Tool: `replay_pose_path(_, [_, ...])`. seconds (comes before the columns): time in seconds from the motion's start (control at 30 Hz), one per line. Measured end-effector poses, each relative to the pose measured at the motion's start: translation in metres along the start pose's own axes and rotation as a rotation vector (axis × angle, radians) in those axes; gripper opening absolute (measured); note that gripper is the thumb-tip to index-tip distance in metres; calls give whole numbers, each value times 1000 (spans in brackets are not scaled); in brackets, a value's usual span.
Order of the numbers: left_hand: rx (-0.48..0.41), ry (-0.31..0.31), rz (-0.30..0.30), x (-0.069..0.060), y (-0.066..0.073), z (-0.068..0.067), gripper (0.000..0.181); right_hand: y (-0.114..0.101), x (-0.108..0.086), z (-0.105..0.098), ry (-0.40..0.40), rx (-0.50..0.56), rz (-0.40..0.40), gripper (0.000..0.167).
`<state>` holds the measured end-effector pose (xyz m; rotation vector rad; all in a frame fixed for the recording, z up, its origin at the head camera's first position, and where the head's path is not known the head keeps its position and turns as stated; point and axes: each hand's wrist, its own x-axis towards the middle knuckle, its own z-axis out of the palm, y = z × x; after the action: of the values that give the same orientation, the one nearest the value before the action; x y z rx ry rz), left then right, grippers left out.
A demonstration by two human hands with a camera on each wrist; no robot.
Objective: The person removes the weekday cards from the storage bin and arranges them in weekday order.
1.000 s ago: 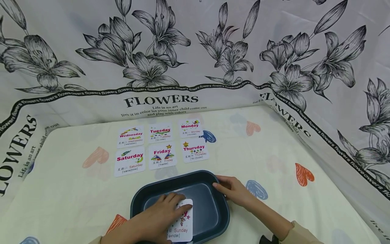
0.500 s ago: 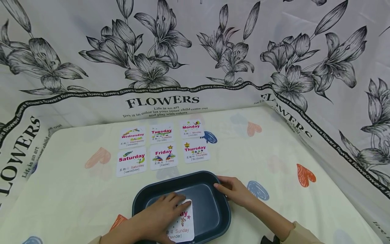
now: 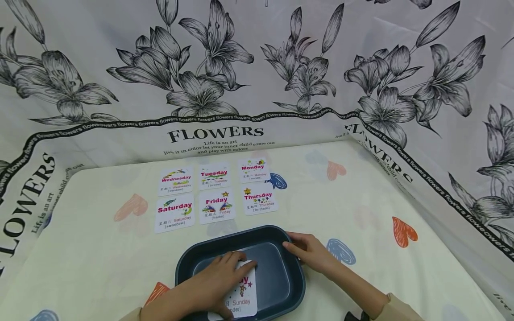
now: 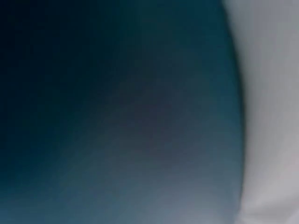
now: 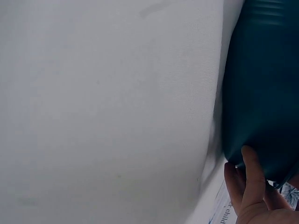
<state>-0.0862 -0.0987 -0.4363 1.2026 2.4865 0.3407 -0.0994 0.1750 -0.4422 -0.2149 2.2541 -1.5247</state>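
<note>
A dark blue-grey tray [image 3: 277,272] with rounded corners stands at the near side of the table. Inside its left half lies a white "Sunday" card [image 3: 245,298], partly covered by my left hand [image 3: 213,281]. The left fingers reach the card's far edge and the thumb bends by its near edge, pinching it between them. At the tray's far right corner, my right hand [image 3: 311,252] grips the rim; the right wrist view shows the thumb and fingers [image 5: 252,182] at the tray's corner [image 5: 261,93]. The left wrist view is dark and blurred, with the tray wall [image 4: 201,116] filling most of it.
Beyond the tray, weekday cards lie in two rows: Wednesday [image 3: 175,181], Tuesday [image 3: 214,177] and Monday [image 3: 254,170] at the back, Saturday [image 3: 174,214], Friday [image 3: 217,206] and Thursday [image 3: 259,200] in front. A flower-printed curtain [image 3: 297,129] borders the table's back and sides.
The left hand shifts slightly on the Sunday card, its fingers bending a little more around it. The right hand keeps its hold on the tray. The whole view drifts slightly right.
</note>
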Motion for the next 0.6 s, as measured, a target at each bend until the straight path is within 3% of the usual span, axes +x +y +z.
replay_pose_path(0.3, [18, -5, 74, -3, -3, -2, 109, 1, 1, 1, 2, 1, 7, 49])
replay_pose_path(0.6, [111, 2, 101, -6, 2, -2, 89, 1, 1, 1, 9, 1, -13, 46])
